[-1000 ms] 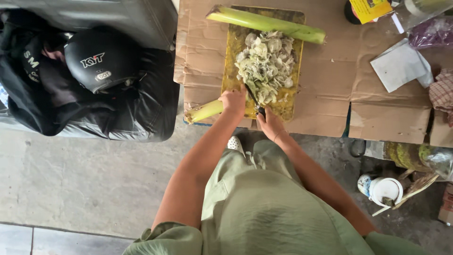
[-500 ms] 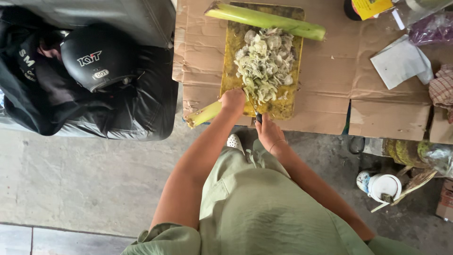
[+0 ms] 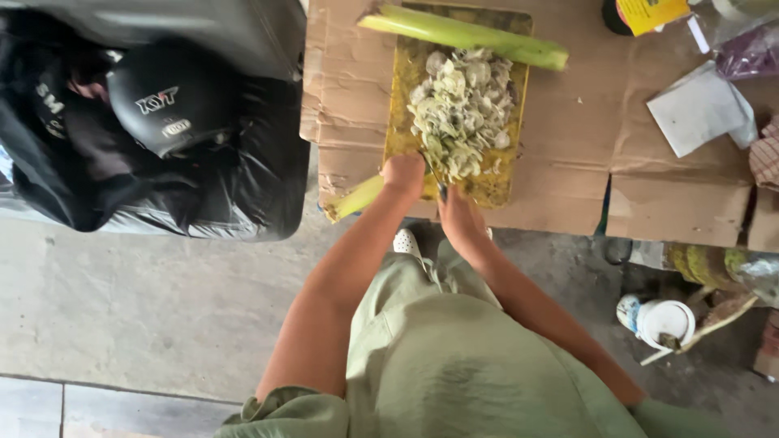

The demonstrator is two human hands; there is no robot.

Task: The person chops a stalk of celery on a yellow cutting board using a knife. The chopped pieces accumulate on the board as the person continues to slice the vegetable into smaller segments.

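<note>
At the near edge: our two hands meet over a yellow chopping board laid on flattened cardboard that covers the work surface.
Left hand: our left hand is clenched around a pale green stalk, whose free end sticks out past the cardboard's near-left corner.
Right hand: our right hand is closed on the dark handle of a knife; the blade angles up toward the heap, just beside the left hand's knuckles.
Work piece: the held stalk lies across the board's near-left corner, its cut end hidden under our left hand, so we cannot tell how much is left there.
Done so far: a broad heap of pale cut slices covers the middle of the board, which we judge to be a good share of the chopping.
Left to do: the part of the stalk in our grip is uncut, and a second long green stalk rests whole across the board's far edge, touching nothing of the heap that we can see.
Surroundings: a black helmet sits on dark bags to our left; a white folded packet lies on the cardboard to our right, well apart from the board.
</note>
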